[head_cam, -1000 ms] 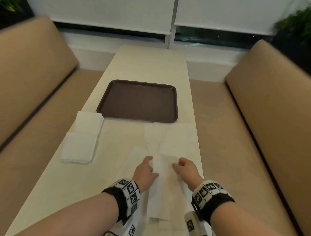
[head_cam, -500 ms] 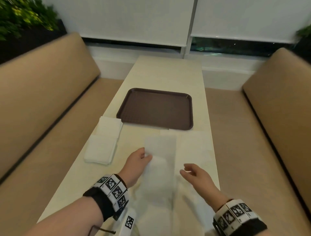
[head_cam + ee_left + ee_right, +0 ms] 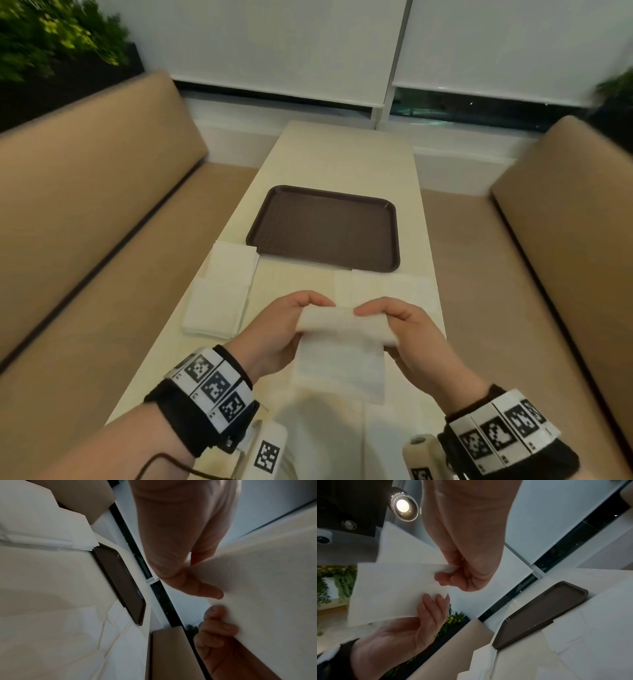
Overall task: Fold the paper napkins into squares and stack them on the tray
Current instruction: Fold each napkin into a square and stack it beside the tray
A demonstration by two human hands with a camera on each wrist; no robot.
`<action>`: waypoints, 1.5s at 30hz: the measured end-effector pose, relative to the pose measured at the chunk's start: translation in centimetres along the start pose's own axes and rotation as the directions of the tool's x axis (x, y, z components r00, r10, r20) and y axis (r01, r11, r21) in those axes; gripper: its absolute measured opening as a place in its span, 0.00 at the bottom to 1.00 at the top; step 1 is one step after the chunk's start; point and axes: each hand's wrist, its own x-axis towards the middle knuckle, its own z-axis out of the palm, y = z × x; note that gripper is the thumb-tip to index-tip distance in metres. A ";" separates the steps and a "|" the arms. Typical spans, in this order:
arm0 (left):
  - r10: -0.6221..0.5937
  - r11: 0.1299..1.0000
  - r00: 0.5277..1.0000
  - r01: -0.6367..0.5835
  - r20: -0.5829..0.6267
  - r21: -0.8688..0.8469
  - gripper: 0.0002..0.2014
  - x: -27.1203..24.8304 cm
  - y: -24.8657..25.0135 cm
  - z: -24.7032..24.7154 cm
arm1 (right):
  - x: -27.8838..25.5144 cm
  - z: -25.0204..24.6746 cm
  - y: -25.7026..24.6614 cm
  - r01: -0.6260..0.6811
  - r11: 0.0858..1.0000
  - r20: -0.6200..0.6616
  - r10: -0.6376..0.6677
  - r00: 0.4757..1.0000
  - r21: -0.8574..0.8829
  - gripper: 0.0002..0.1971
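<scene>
A white paper napkin (image 3: 339, 363) is held up above the near end of the table, its top edge bent over towards me. My left hand (image 3: 308, 315) grips the napkin's left top corner and my right hand (image 3: 373, 313) grips the right top corner. In the right wrist view, the right hand (image 3: 453, 569) pinches a corner of the napkin (image 3: 393, 588) between thumb and fingers. The left hand (image 3: 426, 612) supports it from below. The left wrist view shows the left thumb (image 3: 202, 591) lying on the sheet (image 3: 265, 588). The brown tray (image 3: 325, 229) lies bare beyond the hands.
A stack of folded white napkins (image 3: 222, 294) sits left of the tray's near corner. Unfolded napkins (image 3: 387, 287) lie flat on the cream table (image 3: 342, 157) under and beyond my hands. Tan benches (image 3: 85, 205) flank the table, and its right edge is close to my right hand.
A second ago both hands rested on a napkin lying flat on the table. Since then the left hand drew it forward, and now both hands hold it lifted with the top bent over.
</scene>
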 end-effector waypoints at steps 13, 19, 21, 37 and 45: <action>-0.020 0.999 0.999 0.021 -0.044 0.027 0.05 -1.1 1.3 -1.0 | -0.7 1.7 0.7 0.219 0.894 -0.054 -0.259 0.964 -0.392 0.28; 0.245 0.912 0.962 -0.186 -0.123 0.365 0.07 -1.3 0.7 -2.1 | -1.1 2.0 0.9 0.223 0.882 0.016 -0.239 0.971 -0.415 0.25; 0.313 0.852 0.946 -0.240 -0.084 0.465 0.08 -1.6 0.7 -2.2 | -1.1 2.1 0.1 0.206 0.901 -0.013 -0.228 0.974 -0.382 0.20; 0.423 0.752 0.895 -0.262 -0.139 0.604 0.09 -1.2 0.0 -5.5 | 1.0 4.8 1.1 0.068 0.610 -0.043 -0.166 0.985 -0.790 0.11; 0.262 0.888 0.941 -0.147 -0.216 0.435 0.03 -0.5 -1.5 -7.1 | 3.7 5.4 4.0 -0.097 0.895 -0.124 0.047 0.991 -0.434 0.09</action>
